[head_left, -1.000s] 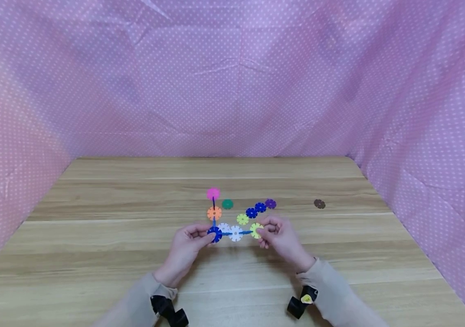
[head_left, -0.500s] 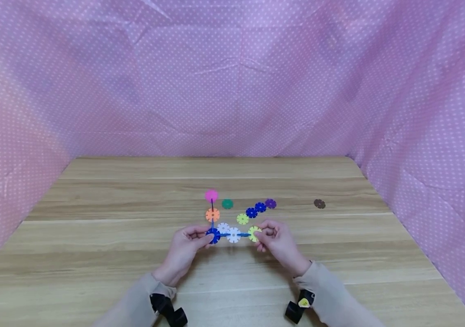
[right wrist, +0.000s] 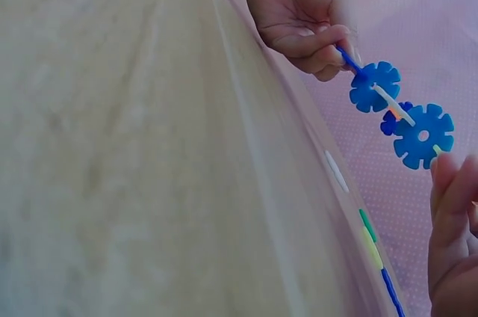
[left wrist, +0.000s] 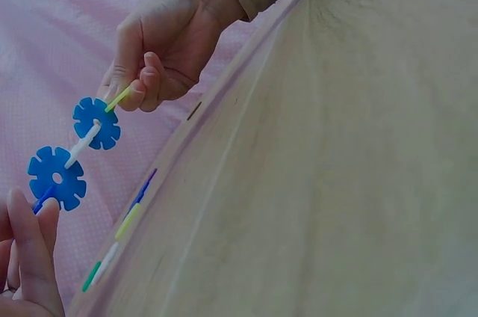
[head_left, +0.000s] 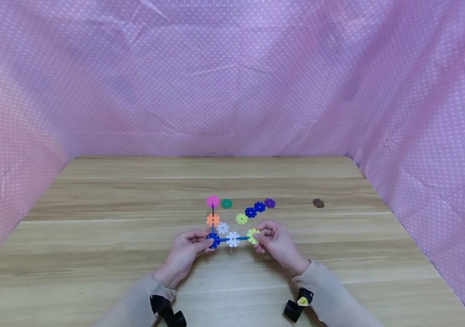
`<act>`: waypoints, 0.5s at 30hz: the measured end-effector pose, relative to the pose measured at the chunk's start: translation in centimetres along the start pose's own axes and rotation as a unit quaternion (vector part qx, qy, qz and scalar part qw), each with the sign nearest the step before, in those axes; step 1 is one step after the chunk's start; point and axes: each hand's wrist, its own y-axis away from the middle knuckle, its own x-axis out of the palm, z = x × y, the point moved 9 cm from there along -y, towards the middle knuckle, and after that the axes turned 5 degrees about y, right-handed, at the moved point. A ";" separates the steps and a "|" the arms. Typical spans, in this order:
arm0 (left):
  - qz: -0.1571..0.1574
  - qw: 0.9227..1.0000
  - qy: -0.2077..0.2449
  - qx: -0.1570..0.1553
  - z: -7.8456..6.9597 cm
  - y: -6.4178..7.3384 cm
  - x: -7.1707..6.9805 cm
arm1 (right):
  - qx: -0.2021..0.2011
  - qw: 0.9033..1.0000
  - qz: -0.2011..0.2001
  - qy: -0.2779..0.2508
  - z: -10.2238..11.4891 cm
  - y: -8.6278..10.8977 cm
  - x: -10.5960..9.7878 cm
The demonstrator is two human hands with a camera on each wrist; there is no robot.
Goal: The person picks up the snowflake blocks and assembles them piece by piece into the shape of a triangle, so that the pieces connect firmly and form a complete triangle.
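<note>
Notched plastic discs are joined in an L-shaped chain. In the head view my left hand pinches the dark blue disc at its corner. From there the orange disc and the pink disc reach away from me. Toward the right run the white disc and the yellow-green disc, the latter pinched by my right hand. Light blue discs stand edge-on as links; in the left wrist view they show flat, apparently held above the table.
Loose discs lie on the wooden table beyond the chain: green, white, yellow-green, two dark blue and purple. A brown disc lies off to the right. A pink dotted curtain surrounds the table.
The chain has shifted toward me, its pink and orange end dropping lower in the head view. My right hand has moved slightly left and nearer, while both hands keep their pinch.
</note>
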 end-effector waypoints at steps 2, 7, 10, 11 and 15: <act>0.000 1.000 0.001 -0.003 0.1 0.0 0.0 | 0.000 1.000 0.007 0.002 -0.1 0.0 0.1; -0.002 1.000 0.010 -0.008 0.3 -0.1 -0.1 | 0.001 1.000 0.019 0.009 -0.1 -0.2 0.2; 0.001 1.000 0.013 -0.011 0.4 -0.3 -0.1 | 0.001 1.000 0.019 0.009 -0.2 -0.2 0.2; 0.001 1.000 0.014 -0.011 0.4 -0.3 -0.1 | 0.000 1.000 0.018 0.009 -0.2 -0.2 0.2; 0.002 1.000 0.007 -0.003 0.2 -0.2 -0.1 | 0.004 1.000 0.003 0.008 -0.3 -0.4 0.0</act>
